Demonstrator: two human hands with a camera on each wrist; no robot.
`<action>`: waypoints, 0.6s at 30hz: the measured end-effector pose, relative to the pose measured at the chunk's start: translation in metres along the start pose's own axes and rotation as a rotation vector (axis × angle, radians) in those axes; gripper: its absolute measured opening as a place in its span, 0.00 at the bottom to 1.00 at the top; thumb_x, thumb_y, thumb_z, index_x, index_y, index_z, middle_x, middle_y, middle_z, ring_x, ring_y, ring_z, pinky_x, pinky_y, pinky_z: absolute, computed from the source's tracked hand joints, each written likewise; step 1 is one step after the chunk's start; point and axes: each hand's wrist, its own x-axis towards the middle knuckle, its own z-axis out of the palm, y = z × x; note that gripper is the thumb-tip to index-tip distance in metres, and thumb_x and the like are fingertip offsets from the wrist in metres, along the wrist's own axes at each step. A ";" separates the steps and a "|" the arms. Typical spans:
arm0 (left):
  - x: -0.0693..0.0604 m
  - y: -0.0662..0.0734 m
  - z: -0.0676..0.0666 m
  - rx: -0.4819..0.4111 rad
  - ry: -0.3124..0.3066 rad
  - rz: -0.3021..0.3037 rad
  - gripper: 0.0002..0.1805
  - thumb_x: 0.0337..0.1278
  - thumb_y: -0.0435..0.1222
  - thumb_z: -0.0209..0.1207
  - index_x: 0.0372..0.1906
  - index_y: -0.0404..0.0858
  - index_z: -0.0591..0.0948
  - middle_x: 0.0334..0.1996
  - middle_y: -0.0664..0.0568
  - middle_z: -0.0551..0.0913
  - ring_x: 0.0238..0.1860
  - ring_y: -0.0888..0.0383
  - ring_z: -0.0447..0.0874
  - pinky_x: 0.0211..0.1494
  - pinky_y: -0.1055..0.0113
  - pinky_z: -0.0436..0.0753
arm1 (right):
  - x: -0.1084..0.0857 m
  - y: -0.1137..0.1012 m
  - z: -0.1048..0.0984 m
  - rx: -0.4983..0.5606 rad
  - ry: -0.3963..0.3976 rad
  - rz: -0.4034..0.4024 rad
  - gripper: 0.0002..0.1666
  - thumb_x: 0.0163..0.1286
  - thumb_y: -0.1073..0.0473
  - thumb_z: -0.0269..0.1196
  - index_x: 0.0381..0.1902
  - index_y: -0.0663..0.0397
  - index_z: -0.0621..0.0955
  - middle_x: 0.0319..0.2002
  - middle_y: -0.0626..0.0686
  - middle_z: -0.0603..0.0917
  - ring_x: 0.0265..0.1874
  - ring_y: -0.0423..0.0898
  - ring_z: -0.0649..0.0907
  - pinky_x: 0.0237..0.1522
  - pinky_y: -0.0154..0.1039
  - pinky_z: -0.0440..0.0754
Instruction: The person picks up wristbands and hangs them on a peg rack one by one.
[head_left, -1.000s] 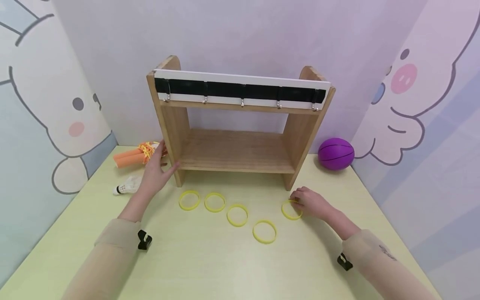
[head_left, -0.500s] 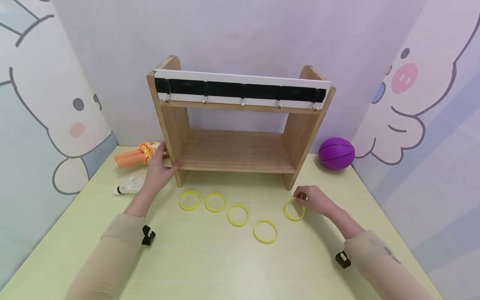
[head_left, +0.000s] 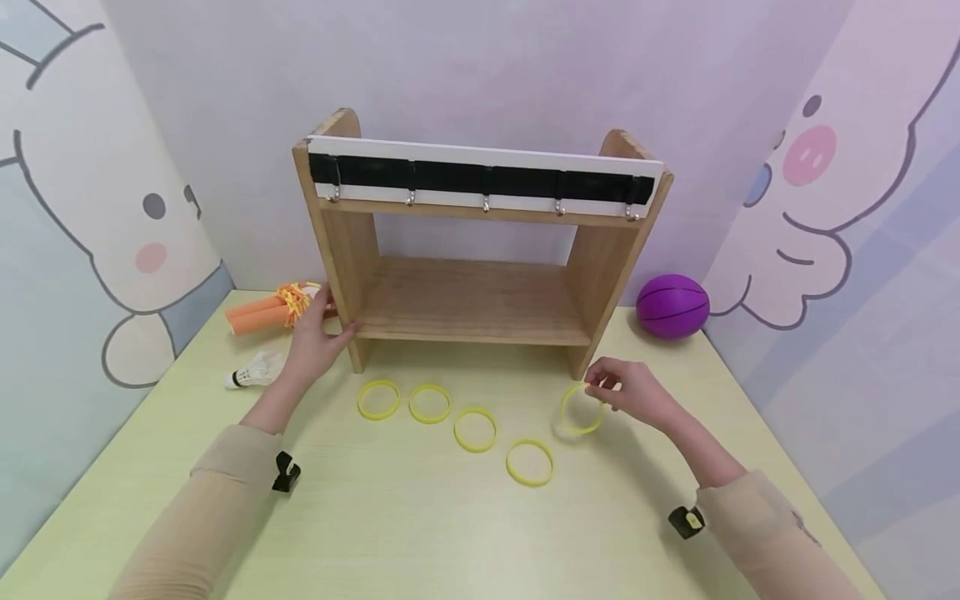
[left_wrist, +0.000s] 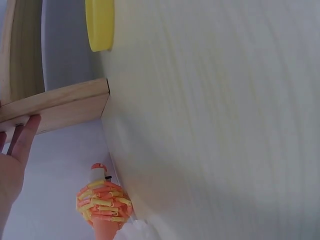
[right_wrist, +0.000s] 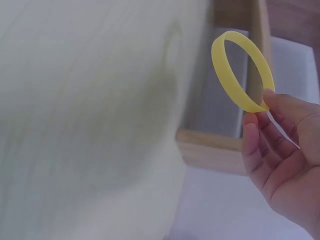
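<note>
The right hand [head_left: 633,392] pinches a raised yellow ring [right_wrist: 226,77]; the left hand [head_left: 311,337], thumb and fingers apart, touches the wooden shelf [head_left: 480,300]. Four rings [head_left: 474,450] lie unlifted; the hooks [head_left: 486,202] are bare.

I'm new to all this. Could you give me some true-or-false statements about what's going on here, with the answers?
1. The right hand pinches a yellow ring. True.
2. The left hand touches the wooden rack. True.
3. A ring hangs on the middle hook. False: none of the five hooks holds a ring.
4. The purple ball sits inside the rack. False: it is on the table, to the rack's right in the head view.
5. Only two other rings lie on the table. False: four do.
6. The shuttlecock lies on the table. True.
</note>
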 end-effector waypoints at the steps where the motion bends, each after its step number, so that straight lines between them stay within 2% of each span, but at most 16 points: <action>1: 0.000 0.000 0.000 -0.005 -0.001 -0.004 0.41 0.52 0.27 0.63 0.71 0.38 0.57 0.52 0.34 0.73 0.52 0.37 0.75 0.35 0.48 0.85 | 0.000 -0.005 -0.001 0.013 0.004 0.003 0.05 0.60 0.60 0.67 0.34 0.50 0.81 0.28 0.46 0.83 0.24 0.37 0.80 0.17 0.35 0.81; 8: -0.001 0.000 0.001 -0.020 0.001 -0.009 0.42 0.52 0.28 0.64 0.72 0.39 0.56 0.54 0.33 0.72 0.54 0.36 0.75 0.42 0.45 0.84 | 0.003 -0.046 -0.010 0.104 0.032 -0.003 0.07 0.59 0.60 0.68 0.35 0.54 0.81 0.31 0.51 0.83 0.26 0.41 0.82 0.19 0.38 0.83; 18: -0.001 0.001 0.000 -0.019 -0.012 -0.021 0.43 0.53 0.29 0.63 0.72 0.41 0.55 0.55 0.34 0.72 0.54 0.36 0.74 0.37 0.47 0.85 | 0.018 -0.104 -0.016 0.273 0.054 0.035 0.09 0.59 0.60 0.68 0.35 0.56 0.80 0.29 0.57 0.82 0.24 0.48 0.81 0.23 0.42 0.84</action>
